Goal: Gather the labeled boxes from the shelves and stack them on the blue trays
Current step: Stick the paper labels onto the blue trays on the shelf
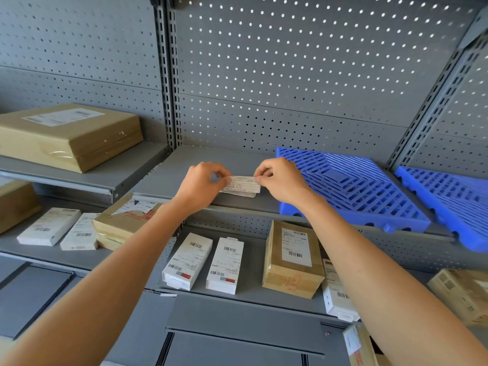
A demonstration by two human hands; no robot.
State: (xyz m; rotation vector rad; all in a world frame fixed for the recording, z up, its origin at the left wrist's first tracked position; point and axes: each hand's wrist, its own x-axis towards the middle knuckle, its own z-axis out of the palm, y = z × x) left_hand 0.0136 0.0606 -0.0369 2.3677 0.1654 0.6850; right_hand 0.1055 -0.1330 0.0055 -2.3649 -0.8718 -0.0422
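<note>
Both hands hold a small stack of white paper labels (241, 186) above the front of the middle shelf. My left hand (203, 180) pinches the stack's left end and my right hand (280, 179) pinches its right end. A blue slatted tray (351, 186) lies on the same shelf just right of my right hand, with a second blue tray (449, 199) further right. On the shelf below stand two white labeled boxes (188, 260) (224, 265) and a brown labeled box (291, 257).
A large flat brown parcel (68, 136) lies on the upper left shelf (111, 180). Lower left holds white boxes (50, 225) and a taped brown box (121, 220). More boxes (459, 294) sit at the lower right. Grey pegboard (290, 75) backs the shelves.
</note>
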